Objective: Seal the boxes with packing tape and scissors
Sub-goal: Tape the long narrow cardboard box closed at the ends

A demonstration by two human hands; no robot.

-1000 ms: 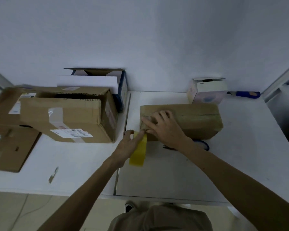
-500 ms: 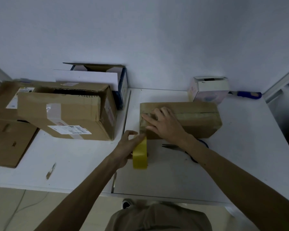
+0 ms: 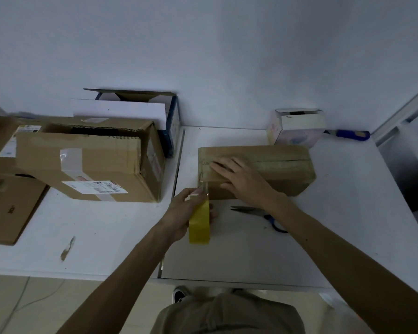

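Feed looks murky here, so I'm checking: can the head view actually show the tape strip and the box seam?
Head view: dim and bluish; the wide angle bends the table edges; the strip from the tape roll to the cardboard box shows only as faint glare; the seam reads clearly beside the right hand.

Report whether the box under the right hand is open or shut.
Shut: the box has flaps lying flat, meeting at the top seam, under the right hand.

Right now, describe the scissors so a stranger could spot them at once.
On the white table, find the low brown box under the right hand. Just in front of it the scissors lie flat, partly hidden by that forearm. Dark blades and blue loop handles set them apart from the yellow tape roll beside them.
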